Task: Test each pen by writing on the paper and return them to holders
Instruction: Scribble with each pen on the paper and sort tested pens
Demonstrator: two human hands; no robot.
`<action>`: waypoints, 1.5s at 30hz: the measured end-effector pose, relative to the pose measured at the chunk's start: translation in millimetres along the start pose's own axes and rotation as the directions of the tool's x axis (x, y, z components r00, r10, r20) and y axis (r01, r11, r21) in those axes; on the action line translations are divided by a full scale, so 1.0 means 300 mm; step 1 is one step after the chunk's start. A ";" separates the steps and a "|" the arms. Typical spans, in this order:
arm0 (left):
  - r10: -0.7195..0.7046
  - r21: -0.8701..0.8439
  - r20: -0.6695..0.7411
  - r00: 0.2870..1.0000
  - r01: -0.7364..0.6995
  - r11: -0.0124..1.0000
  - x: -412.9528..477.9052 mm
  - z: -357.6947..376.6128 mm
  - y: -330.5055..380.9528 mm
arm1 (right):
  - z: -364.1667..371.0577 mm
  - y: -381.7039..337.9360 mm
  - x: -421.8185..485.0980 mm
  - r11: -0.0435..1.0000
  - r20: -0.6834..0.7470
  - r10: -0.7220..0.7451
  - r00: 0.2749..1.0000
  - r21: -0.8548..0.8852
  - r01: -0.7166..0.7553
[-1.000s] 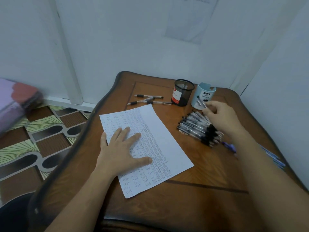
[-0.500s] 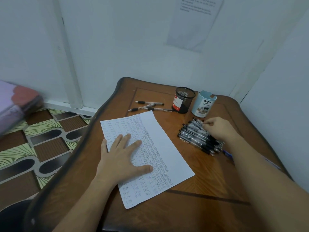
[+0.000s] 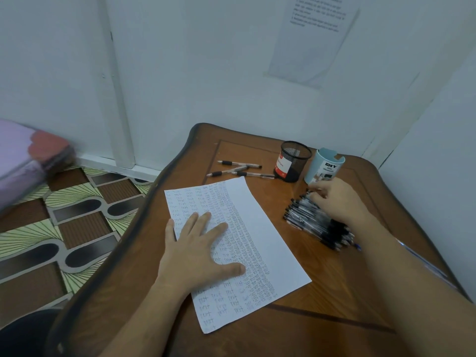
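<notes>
A white paper point(image 3: 260, 228), filled with small handwritten test words, lies on the wooden table point(image 3: 334, 300). My left hand point(image 3: 198, 248) presses flat on the paper's left half with straight, spread fingers. My right hand point(image 3: 334, 199) rests over a pile of black-and-clear pens point(image 3: 306, 220), and its curled fingertips pinch a pen at the pile's far end. Just beyond stand a black mesh holder point(image 3: 293, 161) and a light blue holder point(image 3: 323, 168), both upright. Three loose pens point(image 3: 239, 170) lie left of the black holder.
The table sits in a corner, with white walls close behind and to the right. A sheet of paper point(image 3: 311, 39) is stuck on the back wall. Blue pens point(image 3: 422, 261) lie along the table's right edge. Patterned floor and a pink bundle point(image 3: 28, 161) are at the left.
My right hand came down from the blue holder, where it held a pen at the rim, onto the pen pile. The left hand stayed flat on the paper.
</notes>
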State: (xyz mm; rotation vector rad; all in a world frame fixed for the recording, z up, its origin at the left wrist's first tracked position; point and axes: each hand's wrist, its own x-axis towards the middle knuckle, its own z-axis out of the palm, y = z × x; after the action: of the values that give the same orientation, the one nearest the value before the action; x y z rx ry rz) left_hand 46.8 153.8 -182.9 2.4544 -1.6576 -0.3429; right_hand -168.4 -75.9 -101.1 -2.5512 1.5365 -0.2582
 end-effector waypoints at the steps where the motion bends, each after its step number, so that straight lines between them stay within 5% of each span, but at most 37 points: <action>1: 0.000 -0.002 -0.004 1.000 0.000 1.000 -0.001 0.000 0.001 | 0.008 -0.032 0.012 0.999 -0.003 -0.033 0.999 -0.007 0.033; 7: -0.007 -0.043 -0.014 1.000 0.006 0.999 0.001 0.000 -0.005 | 0.114 -0.226 0.154 0.981 0.081 -0.192 0.978 0.022 0.191; 17: 0.001 -0.037 0.002 1.000 -0.001 0.999 0.017 0.005 -0.009 | 0.268 -0.283 0.311 0.999 0.077 0.035 0.996 0.012 -0.036; 26: 0.003 -0.042 0.009 1.000 -0.003 0.999 0.011 -0.004 -0.012 | 0.203 -0.268 0.229 0.929 0.047 0.053 0.997 0.363 -0.067; 29: -0.002 -0.051 0.007 1.000 0.003 0.999 0.006 -0.009 -0.011 | 0.133 -0.275 0.155 0.772 0.091 0.034 0.995 0.630 -0.085; 32: -0.006 -0.034 0.007 1.000 0.006 0.999 0.003 -0.016 -0.006 | 0.075 -0.282 0.059 0.393 0.132 0.057 0.990 0.908 -0.143; 34: -0.002 -0.031 0.006 1.000 0.002 1.000 0.000 -0.020 -0.004 | 0.051 -0.287 -0.013 0.123 0.140 0.068 0.988 0.981 -0.148; 36: 0.007 -0.029 0.007 1.000 -0.006 1.000 -0.004 -0.023 -0.003 | 0.035 -0.293 -0.091 -0.034 0.134 0.096 0.986 0.991 -0.131; 41: 0.005 -0.005 0.005 1.000 -0.005 1.000 -0.011 -0.025 0.003 | 0.023 -0.308 -0.253 -0.268 0.133 0.185 0.974 0.960 -0.081; 45: 0.009 0.008 0.002 1.000 -0.009 1.000 -0.015 -0.025 0.006 | 0.041 -0.283 -0.325 -0.262 0.119 0.125 0.985 0.962 -0.083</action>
State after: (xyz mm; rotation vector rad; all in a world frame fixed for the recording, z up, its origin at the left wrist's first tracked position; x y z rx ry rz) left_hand 45.7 157.5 -174.7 2.4520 -1.6739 -0.3374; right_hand -137.5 50.2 -101.2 -0.9108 0.7013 -1.0209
